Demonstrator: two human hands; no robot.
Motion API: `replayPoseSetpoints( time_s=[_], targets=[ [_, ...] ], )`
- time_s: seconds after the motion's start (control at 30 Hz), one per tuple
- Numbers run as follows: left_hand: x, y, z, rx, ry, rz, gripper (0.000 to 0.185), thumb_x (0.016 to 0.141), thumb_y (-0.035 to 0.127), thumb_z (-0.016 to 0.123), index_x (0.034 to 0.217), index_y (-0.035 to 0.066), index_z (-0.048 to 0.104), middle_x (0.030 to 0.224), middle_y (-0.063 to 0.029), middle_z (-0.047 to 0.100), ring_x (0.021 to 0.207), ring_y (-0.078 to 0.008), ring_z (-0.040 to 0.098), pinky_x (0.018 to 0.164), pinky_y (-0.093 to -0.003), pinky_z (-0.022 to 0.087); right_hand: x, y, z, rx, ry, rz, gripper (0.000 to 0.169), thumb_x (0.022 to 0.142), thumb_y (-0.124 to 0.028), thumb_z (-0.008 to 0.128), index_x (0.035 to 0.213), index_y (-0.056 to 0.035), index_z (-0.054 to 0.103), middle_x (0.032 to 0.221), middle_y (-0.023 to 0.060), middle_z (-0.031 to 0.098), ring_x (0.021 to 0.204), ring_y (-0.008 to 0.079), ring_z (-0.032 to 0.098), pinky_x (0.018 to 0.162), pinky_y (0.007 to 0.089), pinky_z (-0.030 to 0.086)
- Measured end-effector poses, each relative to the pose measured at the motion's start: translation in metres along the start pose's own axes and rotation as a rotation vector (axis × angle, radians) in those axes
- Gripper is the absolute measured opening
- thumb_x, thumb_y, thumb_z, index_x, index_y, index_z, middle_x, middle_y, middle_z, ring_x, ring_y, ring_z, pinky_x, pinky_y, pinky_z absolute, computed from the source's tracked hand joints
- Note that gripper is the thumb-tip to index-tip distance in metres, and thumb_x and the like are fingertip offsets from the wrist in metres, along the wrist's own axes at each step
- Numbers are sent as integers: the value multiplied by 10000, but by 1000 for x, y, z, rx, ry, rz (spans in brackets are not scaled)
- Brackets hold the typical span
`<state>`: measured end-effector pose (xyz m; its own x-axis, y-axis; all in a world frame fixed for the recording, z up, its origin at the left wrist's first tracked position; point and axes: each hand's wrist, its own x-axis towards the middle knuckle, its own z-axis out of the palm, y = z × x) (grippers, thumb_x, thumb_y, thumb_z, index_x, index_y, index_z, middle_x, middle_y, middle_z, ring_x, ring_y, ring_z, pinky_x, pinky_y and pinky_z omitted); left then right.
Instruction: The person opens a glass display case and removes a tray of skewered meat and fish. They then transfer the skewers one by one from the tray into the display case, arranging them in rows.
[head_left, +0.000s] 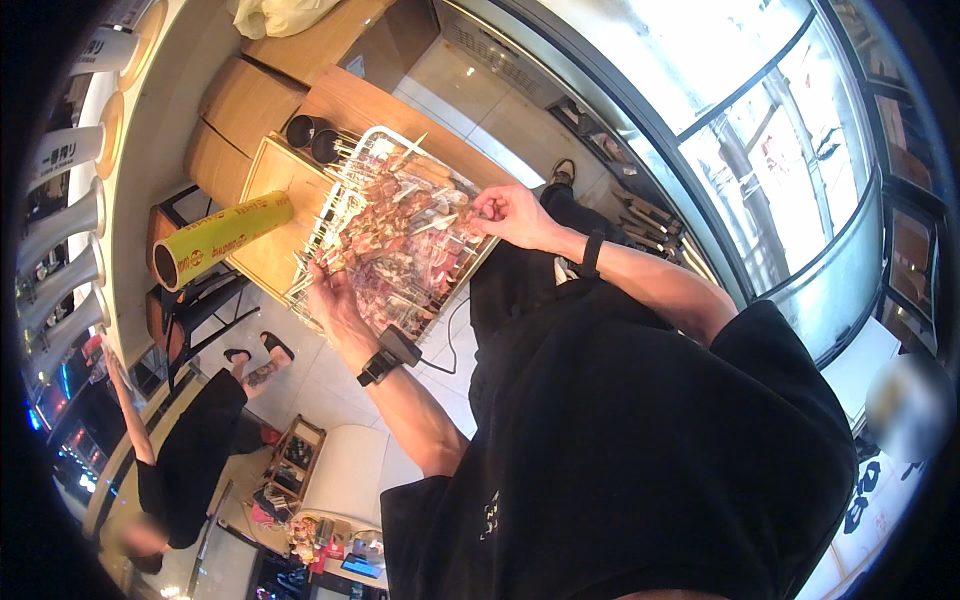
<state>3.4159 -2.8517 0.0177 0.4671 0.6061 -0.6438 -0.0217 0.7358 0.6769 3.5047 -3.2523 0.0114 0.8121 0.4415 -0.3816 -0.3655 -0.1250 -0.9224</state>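
Observation:
A tray (384, 133) with a pale rim lies before me, heaped with raw meat skewers (390, 210). Clear plastic film (450, 259) glistens over part of the meat. At the tray's left edge, my left hand (334, 296) has its fingers by the skewers' stick ends; whether it grips the film or a stick is hidden. My right hand (514, 214) is at the opposite edge, thumb and fingertips pinched together, seemingly on the film. Left of the tray, a large yellow-green printed roll (225, 236) with a hollow core lies on a wooden board (281, 180).
Two dark cups (304, 131) stand beyond the tray on the wooden table (352, 94). A black chair (199, 307) is at left. Another person (195, 442) in black stands at lower left, one arm raised. A glass-paned frame (772, 150) curves along the right. A cable (454, 330) hangs near my left wrist.

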Motion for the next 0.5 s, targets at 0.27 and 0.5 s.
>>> replayPoseSetpoints(
  time_s=[0.27,0.5],
  targets=[
    [-19,-15,13,-52,108,-63,300,1163,144,574,1310,-90,690,1067,-101,756,752,-147,618,569,-215,503,11,3,0,248,2,106,209,967,-179,873,1020,-3,775,926,36,803,670,46,607,601,233,481],
    [-11,-48,1,78,-38,-185,317,1175,215,559,1369,2,692,1092,-86,756,790,-131,635,615,-217,509,9,-22,-3,541,11,252,211,992,-132,848,1062,50,767,1050,89,809,699,71,615,597,237,488]
  ],
)
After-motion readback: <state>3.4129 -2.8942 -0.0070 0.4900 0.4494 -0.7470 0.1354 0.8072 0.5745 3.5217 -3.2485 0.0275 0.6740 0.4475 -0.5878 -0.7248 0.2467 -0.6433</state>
